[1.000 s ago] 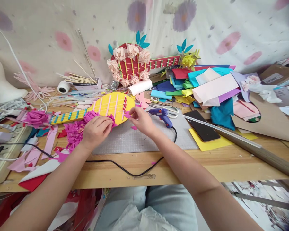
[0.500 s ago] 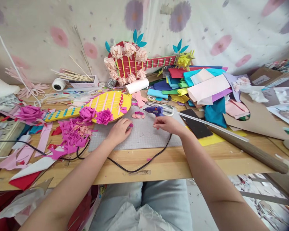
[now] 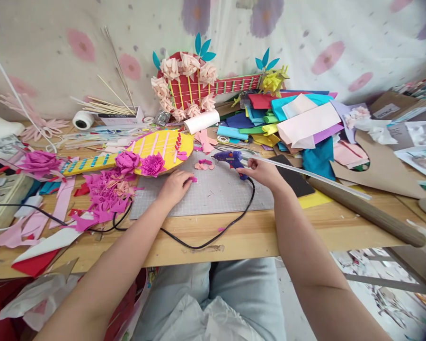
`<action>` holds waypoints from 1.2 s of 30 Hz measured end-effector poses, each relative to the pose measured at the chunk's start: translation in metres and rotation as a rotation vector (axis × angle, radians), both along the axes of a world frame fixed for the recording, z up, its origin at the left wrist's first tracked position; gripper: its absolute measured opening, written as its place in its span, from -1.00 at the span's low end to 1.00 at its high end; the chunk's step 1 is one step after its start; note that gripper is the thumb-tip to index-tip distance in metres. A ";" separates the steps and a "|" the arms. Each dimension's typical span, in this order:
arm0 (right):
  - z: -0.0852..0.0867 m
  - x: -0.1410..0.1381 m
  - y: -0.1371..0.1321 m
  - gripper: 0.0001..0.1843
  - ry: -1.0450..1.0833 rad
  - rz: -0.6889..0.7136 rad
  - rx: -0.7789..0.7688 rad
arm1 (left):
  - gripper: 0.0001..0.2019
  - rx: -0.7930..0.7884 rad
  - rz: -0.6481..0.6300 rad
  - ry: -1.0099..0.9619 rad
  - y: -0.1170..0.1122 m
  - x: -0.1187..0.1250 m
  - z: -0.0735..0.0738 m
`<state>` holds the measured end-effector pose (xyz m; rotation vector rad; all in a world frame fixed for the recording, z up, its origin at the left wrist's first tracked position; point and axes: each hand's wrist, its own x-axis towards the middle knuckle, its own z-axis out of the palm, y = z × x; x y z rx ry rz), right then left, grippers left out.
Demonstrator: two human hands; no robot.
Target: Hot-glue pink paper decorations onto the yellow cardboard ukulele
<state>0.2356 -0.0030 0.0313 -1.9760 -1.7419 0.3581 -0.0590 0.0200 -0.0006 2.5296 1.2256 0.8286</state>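
My left hand rests on the left part of the grey cutting mat, its fingertips pinching a small magenta paper piece. Around the rear and handle of a blue glue gun, my right hand has its thumb and fingers closed. A long clear glue stick runs out of the gun's back to the right. Small pink paper petals lie on the mat below the nozzle. Just beyond my left hand is a yellow guitar-shaped cutout bearing magenta paper flowers.
A black cord loops along the table's front. Magenta scraps are heaped at left. A dark flat slab and a wooden rod lie at right. Behind stand a red flowered guitar and piled coloured paper.
My right hand has moved slightly back and opened from a loose curl to take hold of the glue gun, whose handle now shows. My left hand has barely moved.
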 end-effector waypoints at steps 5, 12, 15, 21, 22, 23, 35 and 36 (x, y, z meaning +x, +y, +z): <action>-0.014 -0.008 0.008 -0.50 0.078 0.045 0.204 | -0.86 -0.026 0.013 -0.018 0.000 0.000 -0.001; -0.030 -0.030 0.017 -0.53 0.124 0.059 0.183 | -0.87 0.012 0.027 0.021 0.001 0.002 -0.001; -0.033 -0.031 0.018 -0.52 0.132 0.048 0.173 | -0.87 0.013 0.023 0.013 0.001 0.002 -0.001; -0.030 -0.030 0.015 -0.52 0.127 0.045 0.164 | -0.84 0.004 0.019 0.010 0.001 0.001 -0.001; -0.029 -0.030 0.015 -0.52 0.124 0.040 0.161 | -0.84 0.003 0.017 0.009 0.001 0.001 -0.001; -0.029 -0.030 0.015 -0.53 0.120 0.036 0.156 | -0.84 0.001 0.014 0.006 0.001 0.001 0.000; -0.008 -0.031 -0.001 -0.58 -0.125 -0.165 0.166 | -0.85 0.017 0.022 0.011 0.001 0.002 -0.001; -0.004 -0.031 -0.006 -0.58 -0.171 -0.162 0.125 | -0.85 0.013 0.022 0.009 0.001 0.002 -0.001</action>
